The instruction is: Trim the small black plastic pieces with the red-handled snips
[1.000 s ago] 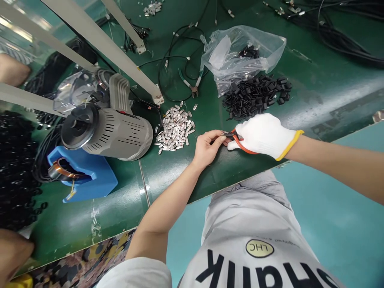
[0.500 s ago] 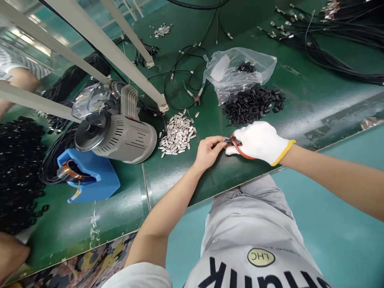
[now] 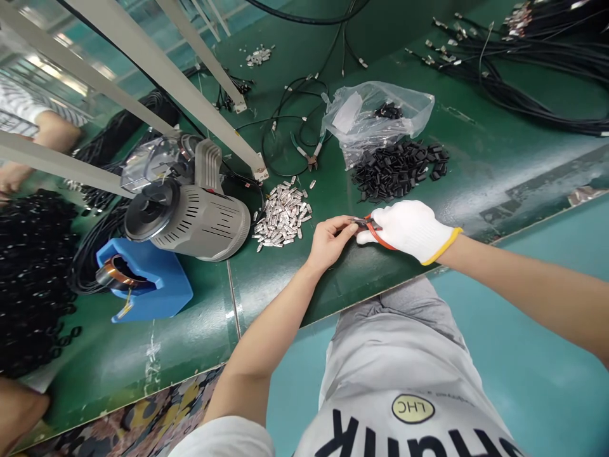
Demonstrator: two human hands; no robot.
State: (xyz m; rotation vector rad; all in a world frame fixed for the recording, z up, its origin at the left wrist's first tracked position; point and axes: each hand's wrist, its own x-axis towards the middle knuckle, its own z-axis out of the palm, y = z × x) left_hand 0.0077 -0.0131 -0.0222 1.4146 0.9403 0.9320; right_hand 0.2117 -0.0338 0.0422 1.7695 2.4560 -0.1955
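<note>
Right of centre, the bare left hand [image 3: 328, 242] pinches something tiny at the leftward tips of red-handled pliers [image 3: 378, 232] clenched in the gloved right hand [image 3: 409, 230].

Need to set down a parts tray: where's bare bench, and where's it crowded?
Bare green bench lies right of the black clips, below the black cables. A second patch lies between the blue tray and the left forearm, along the front edge. It's crowded around the grey motor unit and the loose metal pieces.
</note>
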